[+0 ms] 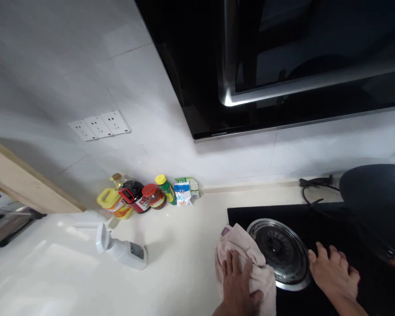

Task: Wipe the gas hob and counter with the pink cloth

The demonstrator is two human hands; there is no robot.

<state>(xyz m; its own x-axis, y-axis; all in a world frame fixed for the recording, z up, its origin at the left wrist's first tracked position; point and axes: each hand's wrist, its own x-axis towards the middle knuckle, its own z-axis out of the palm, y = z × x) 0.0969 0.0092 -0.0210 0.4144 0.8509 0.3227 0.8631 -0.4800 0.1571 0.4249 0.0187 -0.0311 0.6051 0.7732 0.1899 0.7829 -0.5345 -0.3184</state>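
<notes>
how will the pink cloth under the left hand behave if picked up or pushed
The pink cloth would probably hang floppy, as it lies in soft folds. Pushed by the left hand, it may bunch, given its loose creases. It seems unlikely to roll, lying spread out.

Pale tiled wall (85, 57); 3 sockets (99, 126), 9–10 o'clock; glossy black panel (204, 101), 1–2 o'clock; white desk (177, 281), 8 o'clock, light glare.

the left hand (235, 281) lies on a pink cloth (263, 281), the right hand (335, 273) beside the round burner (278, 252).
</notes>
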